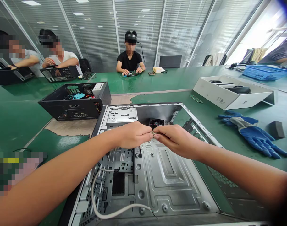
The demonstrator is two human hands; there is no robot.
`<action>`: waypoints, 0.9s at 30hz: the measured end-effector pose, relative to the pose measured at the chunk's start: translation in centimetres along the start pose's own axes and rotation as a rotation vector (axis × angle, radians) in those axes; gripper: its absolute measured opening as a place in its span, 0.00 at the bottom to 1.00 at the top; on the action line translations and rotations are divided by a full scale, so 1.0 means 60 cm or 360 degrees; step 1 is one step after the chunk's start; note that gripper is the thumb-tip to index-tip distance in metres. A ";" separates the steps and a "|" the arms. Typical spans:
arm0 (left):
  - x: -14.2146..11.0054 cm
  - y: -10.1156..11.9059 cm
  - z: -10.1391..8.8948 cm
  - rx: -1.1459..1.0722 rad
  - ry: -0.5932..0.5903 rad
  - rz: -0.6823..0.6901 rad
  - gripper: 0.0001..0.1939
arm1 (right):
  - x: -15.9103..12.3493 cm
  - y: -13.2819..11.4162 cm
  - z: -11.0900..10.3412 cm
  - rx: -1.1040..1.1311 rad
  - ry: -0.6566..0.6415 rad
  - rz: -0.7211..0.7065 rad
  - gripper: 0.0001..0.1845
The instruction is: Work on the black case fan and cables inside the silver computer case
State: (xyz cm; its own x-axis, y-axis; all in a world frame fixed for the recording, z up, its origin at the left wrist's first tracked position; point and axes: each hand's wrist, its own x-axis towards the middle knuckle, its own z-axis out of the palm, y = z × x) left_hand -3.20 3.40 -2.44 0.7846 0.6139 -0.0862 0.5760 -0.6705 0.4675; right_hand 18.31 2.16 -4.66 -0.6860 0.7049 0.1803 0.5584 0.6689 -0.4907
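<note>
My left hand [132,134] and my right hand [178,139] meet over an open computer case [157,175] lying on its side. Between the closed fingertips of both hands shows a short bit of pale, twisted-looking wires [153,133]; the rest is hidden by the fingers. Just behind the hands, a black fan [155,122] sits at the case's far wall. A white cable [105,216] loops out from a metal bracket [125,159] on the left, its thin wire ends lying loose on the bare metal floor of the case.
A second black computer case [74,108] stands back left on a brown sheet [70,127]. To the right are a white box [224,97], blue gloves [254,131], a dark block [276,129] and a blue basket [267,73]. Several people sit across the green table [148,83].
</note>
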 end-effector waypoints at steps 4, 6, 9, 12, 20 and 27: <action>0.001 -0.002 -0.003 -0.0244 -0.0130 -0.0001 0.17 | -0.003 0.008 0.008 -0.0172 -0.0022 -0.0096 0.18; 0.001 -0.003 -0.003 -0.0144 -0.0133 0.0001 0.17 | -0.002 0.009 0.009 -0.0180 -0.0004 -0.0137 0.20; 0.001 -0.005 -0.001 0.0092 -0.0046 0.0055 0.17 | 0.001 0.006 0.006 -0.0047 -0.0007 -0.0131 0.23; 0.000 -0.006 0.003 0.0313 0.0039 0.0092 0.17 | 0.004 0.002 0.001 0.0113 -0.0073 -0.0028 0.24; -0.004 0.002 0.012 0.0582 0.0123 0.0026 0.20 | 0.004 0.000 -0.001 0.0372 -0.0181 0.0163 0.22; -0.005 0.000 0.007 0.0410 0.0043 0.0031 0.19 | 0.002 -0.002 0.004 0.0237 -0.0128 0.0155 0.20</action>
State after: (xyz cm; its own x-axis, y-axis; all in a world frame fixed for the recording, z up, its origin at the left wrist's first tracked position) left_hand -3.33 3.02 -2.77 0.7918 0.6084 -0.0546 0.6029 -0.7641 0.2293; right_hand 18.04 2.12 -4.76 -0.6705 0.7395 0.0597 0.5531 0.5518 -0.6241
